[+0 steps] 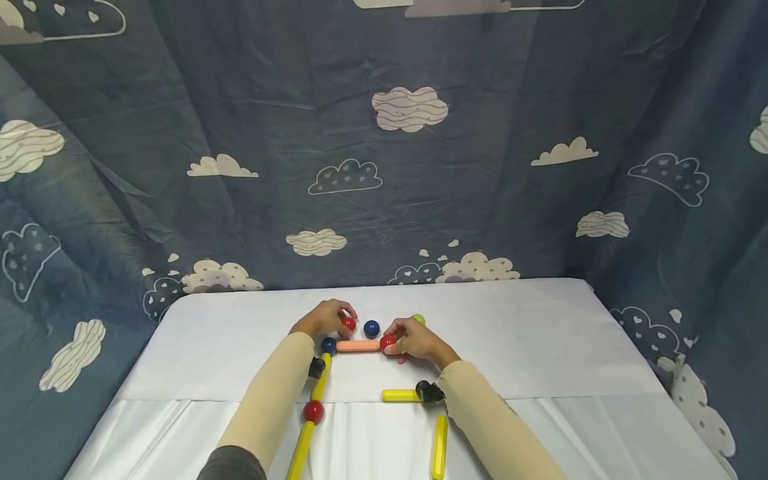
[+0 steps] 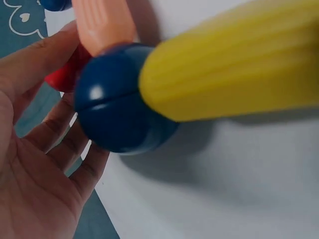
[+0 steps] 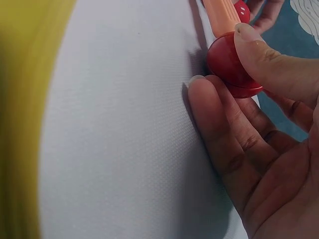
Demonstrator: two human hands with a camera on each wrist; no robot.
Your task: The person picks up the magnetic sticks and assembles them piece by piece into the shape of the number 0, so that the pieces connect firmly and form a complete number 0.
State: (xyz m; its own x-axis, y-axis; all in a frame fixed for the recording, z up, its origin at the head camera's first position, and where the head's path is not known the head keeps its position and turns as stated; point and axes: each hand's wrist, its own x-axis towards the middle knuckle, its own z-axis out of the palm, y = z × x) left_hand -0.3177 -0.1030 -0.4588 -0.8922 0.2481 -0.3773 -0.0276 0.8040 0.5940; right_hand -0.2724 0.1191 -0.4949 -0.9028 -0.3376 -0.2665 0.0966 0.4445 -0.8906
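Observation:
Between the thumb and fingers of my left hand (image 1: 324, 319) is a loose-looking red ball (image 1: 349, 324), partly hidden behind a blue ball (image 2: 117, 104) in the left wrist view. That blue ball joins an orange stick (image 1: 358, 346) to a yellow stick (image 1: 322, 379). My right hand (image 1: 418, 340) pinches another red ball (image 3: 232, 62) at the orange stick's right end, thumb on top and fingers beneath. The yellow stick runs toward me to a third red ball (image 1: 313, 411), which a second yellow stick (image 1: 301, 450) continues.
A separate blue ball (image 1: 371, 329) lies just beyond the orange stick. Behind the right hand a green ball (image 1: 419, 319) partly shows. Two loose yellow sticks lie near the right forearm, one crosswise (image 1: 401, 396), one lengthwise (image 1: 440, 447). A cloud-patterned curtain (image 1: 480, 220) hangs behind the white table (image 1: 528, 333).

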